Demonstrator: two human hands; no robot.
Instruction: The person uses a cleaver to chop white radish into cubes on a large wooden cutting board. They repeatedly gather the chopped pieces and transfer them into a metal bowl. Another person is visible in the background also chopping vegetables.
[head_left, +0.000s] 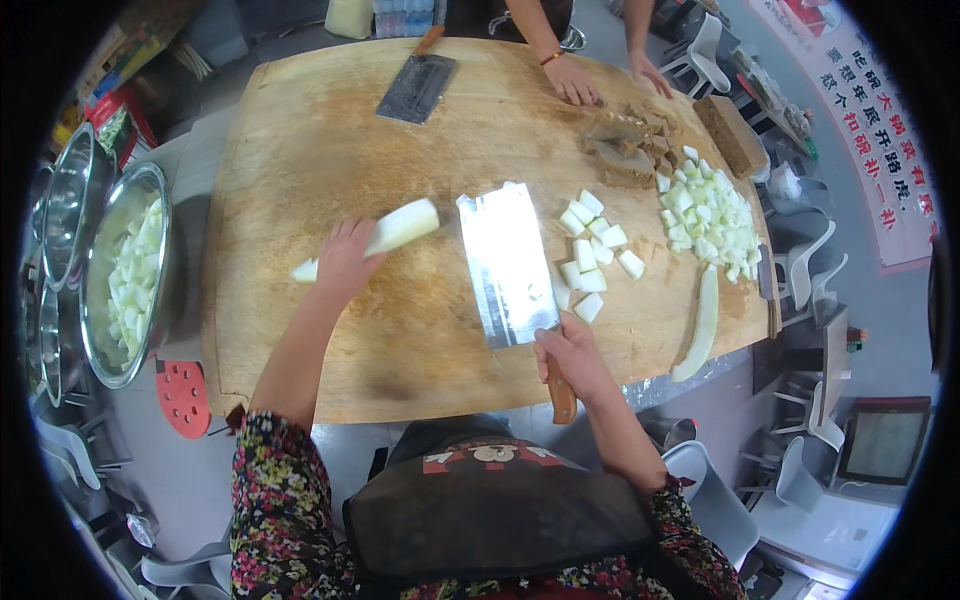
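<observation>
My left hand (349, 255) is closed over a long, peeled, pale-green strip of melon or gourd (405, 226) lying on the large wooden board (292, 157). In my right hand (574, 356) is the wooden handle of a broad cleaver (510, 262). Its bright blade points away from me, between the strip and several cut chunks (586, 255). Farther right lies a heap of smaller pale-green chunks (709, 210). One long curved strip (699, 326) rests below that heap, near the board's right front edge.
A second cleaver (417, 86) lies at the far side. Beyond the heap are brown blocks and pieces (626, 142), near a co-worker's hands (574, 81), and a larger brown block (731, 135). A metal bowl (161, 277) of pale chunks stands left, beside a red stool (184, 397).
</observation>
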